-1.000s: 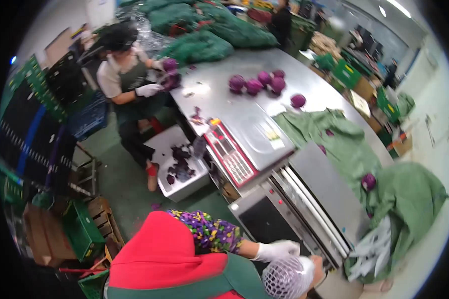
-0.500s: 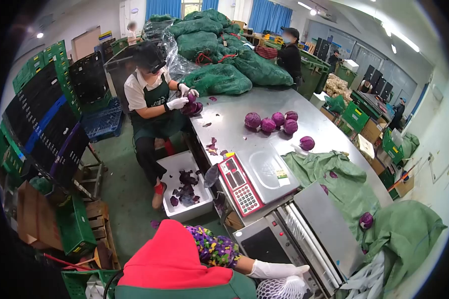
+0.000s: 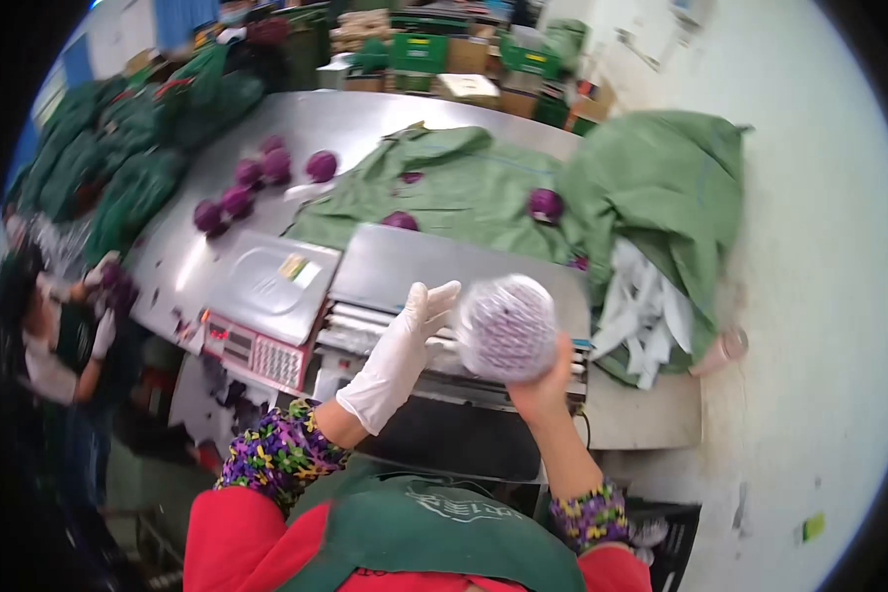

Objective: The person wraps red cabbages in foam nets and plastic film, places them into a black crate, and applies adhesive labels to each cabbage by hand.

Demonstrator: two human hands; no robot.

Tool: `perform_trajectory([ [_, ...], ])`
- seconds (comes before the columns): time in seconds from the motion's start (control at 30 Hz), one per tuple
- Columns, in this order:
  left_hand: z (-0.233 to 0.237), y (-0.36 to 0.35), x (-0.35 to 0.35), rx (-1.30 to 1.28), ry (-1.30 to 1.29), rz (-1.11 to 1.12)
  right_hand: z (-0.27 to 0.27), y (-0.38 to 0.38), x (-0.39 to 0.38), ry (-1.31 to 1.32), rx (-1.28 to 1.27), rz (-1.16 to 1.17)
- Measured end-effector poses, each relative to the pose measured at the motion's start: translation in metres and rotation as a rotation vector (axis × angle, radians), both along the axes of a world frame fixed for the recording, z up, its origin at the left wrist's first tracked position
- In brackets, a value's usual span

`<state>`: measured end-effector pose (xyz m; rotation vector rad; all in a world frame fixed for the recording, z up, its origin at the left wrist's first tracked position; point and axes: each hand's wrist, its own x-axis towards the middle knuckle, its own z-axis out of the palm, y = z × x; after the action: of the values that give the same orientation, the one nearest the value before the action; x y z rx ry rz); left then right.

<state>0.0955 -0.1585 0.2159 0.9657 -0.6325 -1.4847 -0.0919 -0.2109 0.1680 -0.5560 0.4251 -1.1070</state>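
My right hand [image 3: 545,383], bare, grips a round bundle in white foam netting [image 3: 508,328], with purple showing through and a shiny film over it. Its fingers are partly hidden behind the bundle. My left hand [image 3: 409,340], in a white glove, is open just left of the bundle, palm towards it and fingers stretched out. Both hands are raised over the film-wrapping machine [image 3: 434,266], whose metal cover and rollers lie behind them.
A red scale [image 3: 271,291] stands left of the machine. Several purple cabbages [image 3: 237,201] lie on the metal table [image 3: 183,247]. A green sack [image 3: 661,187] and white strips [image 3: 646,316] are at right, near the wall. A co-worker [image 3: 64,335] holds a cabbage at far left.
The view has swung right and down. My gloved left hand, earlier low at the machine's front by the netting, is now raised. The netted bundle is up in my right hand, which was out of sight.
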Motion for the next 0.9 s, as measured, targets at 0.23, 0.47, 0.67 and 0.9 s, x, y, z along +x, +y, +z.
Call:
perform_trajectory([
  [0.23, -0.04, -0.11, 0.018, -0.152, -0.15, 0.039, -0.003, -0.078, 0.042, 0.373, -0.19, 0.048],
  [0.47, -0.067, -0.139, 0.037, -0.112, -0.248, -0.054, -0.038, -0.117, 0.046, 0.77, -0.251, -0.129],
  [0.67, -0.093, -0.136, 0.039, -0.08, -0.588, -0.065, -0.024, -0.109, 0.058, 0.492, 0.292, 0.024],
  [0.9, -0.076, -0.111, 0.062, -0.26, -0.861, 0.014, -0.032, -0.12, 0.017, 1.044, -0.399, -0.088],
])
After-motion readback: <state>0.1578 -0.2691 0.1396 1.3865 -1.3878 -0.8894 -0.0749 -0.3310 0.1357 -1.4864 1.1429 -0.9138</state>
